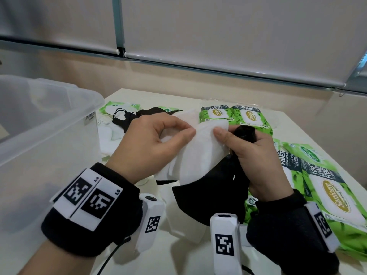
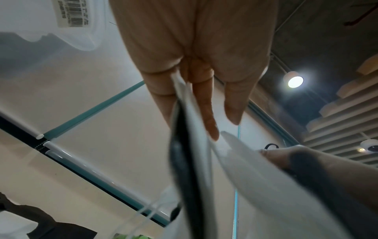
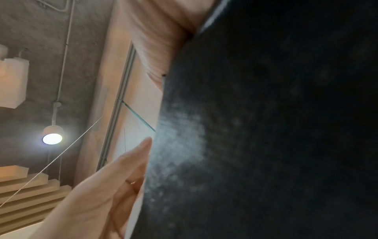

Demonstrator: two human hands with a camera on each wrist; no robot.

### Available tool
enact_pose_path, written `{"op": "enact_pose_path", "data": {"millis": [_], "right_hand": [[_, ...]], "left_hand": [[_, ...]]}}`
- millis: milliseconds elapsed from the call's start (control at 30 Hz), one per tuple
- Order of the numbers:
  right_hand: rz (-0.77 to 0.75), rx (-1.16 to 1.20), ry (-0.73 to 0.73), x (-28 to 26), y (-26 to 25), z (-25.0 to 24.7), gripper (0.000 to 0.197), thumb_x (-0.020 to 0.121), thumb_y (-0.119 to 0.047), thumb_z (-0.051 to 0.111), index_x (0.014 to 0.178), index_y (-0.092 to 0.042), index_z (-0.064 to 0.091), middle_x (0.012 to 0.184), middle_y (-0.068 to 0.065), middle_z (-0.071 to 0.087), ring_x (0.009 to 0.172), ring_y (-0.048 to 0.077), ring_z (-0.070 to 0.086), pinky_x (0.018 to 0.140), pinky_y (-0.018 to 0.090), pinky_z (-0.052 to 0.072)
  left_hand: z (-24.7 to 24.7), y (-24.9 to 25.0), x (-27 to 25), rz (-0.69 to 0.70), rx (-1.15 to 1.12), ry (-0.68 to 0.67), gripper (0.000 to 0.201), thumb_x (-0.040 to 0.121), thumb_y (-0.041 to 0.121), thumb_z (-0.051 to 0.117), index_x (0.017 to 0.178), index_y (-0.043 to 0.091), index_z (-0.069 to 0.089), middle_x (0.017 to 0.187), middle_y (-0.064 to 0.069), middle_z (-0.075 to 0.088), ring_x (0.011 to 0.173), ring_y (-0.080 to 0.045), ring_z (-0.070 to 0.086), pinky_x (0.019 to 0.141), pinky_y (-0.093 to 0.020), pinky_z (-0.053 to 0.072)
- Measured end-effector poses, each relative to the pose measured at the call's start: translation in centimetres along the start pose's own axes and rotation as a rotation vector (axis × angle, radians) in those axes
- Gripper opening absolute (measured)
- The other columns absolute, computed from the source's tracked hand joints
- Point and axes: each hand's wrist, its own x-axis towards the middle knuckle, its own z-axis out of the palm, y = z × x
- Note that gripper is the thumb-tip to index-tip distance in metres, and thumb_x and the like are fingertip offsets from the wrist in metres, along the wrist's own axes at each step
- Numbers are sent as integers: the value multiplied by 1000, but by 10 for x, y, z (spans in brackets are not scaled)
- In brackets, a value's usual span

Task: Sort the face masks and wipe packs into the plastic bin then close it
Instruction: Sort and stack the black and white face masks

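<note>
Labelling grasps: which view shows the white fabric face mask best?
Head: white fabric face mask shows broadside, pinched by left hand and right hand. Left wrist sees only its edge; right wrist barely a sliver.

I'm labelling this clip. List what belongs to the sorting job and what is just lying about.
Job:
- white mask, pinched by left hand and right hand
- black mask, in right hand
- more masks on the table
- wipe packs
- bin, open

Lying about:
- blinds
- ceiling lamp
</note>
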Motion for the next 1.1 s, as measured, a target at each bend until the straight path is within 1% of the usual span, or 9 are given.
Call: {"op": "enact_pose_path", "data": {"millis": [133, 233, 367, 567, 700, 833, 900, 967, 1100], "right_hand": [[-2, -60, 23, 0, 2, 1, 9, 81, -9, 69, 72, -12, 71, 69, 0, 72, 66, 12, 66, 63, 25, 54], [30, -114, 25, 1, 2, -1, 12, 85, -12, 65, 75, -15, 69, 54, -13, 63, 52, -1, 58, 52, 16, 48], [74, -206, -25, 1, 0, -3, 17, 89, -13, 62, 75, -21, 66, 46, -20, 55, 42, -6, 48, 45, 11, 39], [33, -297, -101, 0, 1, -4, 24, 88, -12, 61, 66, -20, 66, 48, -18, 51, 45, -4, 45, 53, 17, 33], [30, -234, -177, -1, 1, -2, 26, 91, -11, 57, 67, -17, 64, 56, -14, 55, 51, -1, 48, 53, 15, 35], [34, -168, -277, -5, -2, 0, 24, 84, -32, 62, 67, -16, 65, 55, -13, 58, 50, 1, 52, 50, 12, 38], [26, -150, -299, -6, 0, 0, 18, 73, -27, 69, 76, -10, 71, 66, -4, 70, 59, 7, 63, 58, 16, 50], [16, -183, -290, -7, 1, 0, 10, 75, -11, 72, 84, -8, 73, 79, 5, 75, 70, 12, 69, 67, 22, 55], [3, -254, -258, -6, -3, -3, 26, 87, -2, 61, 66, -17, 63, 43, -15, 56, 42, -6, 52, 47, 5, 37]], "left_hand": [[2, 3, -2, -34, 13, -28, 14, 66, 38, 81, 70, 29, 71, 71, 15, 68, 70, 8, 58, 63, -4, 37], [1, 0, -1, -31, 71, -25, 13, 72, 27, 78, 65, 31, 67, 61, 21, 63, 63, 11, 54, 58, -3, 34], [-3, -2, 0, -6, 97, -25, 11, 72, 33, 77, 67, 30, 68, 68, 17, 65, 66, 10, 54, 60, -3, 35], [-8, -3, 1, 6, 127, -15, 8, 75, 23, 77, 70, 22, 70, 69, 15, 65, 69, 11, 54, 64, -3, 36], [-7, -4, 1, -19, 106, -28, 12, 75, 31, 77, 67, 27, 68, 64, 20, 64, 65, 7, 54, 60, -6, 36], [-6, -6, 2, -28, 91, -2, 14, 68, 43, 65, 66, 29, 67, 73, 23, 65, 67, 4, 56, 59, -6, 38], [-4, -7, 2, -26, 79, -5, 14, 67, 43, 64, 66, 29, 67, 73, 21, 66, 68, 2, 58, 59, -7, 39], [-3, -6, 2, -22, 63, -21, 15, 67, 43, 65, 67, 29, 68, 72, 19, 67, 69, 2, 59, 60, -8, 39], [-9, -12, 3, -30, -6, -58, 8, 72, 36, 63, 75, 30, 66, 78, 14, 67, 73, -4, 59, 68, -21, 45]]}}
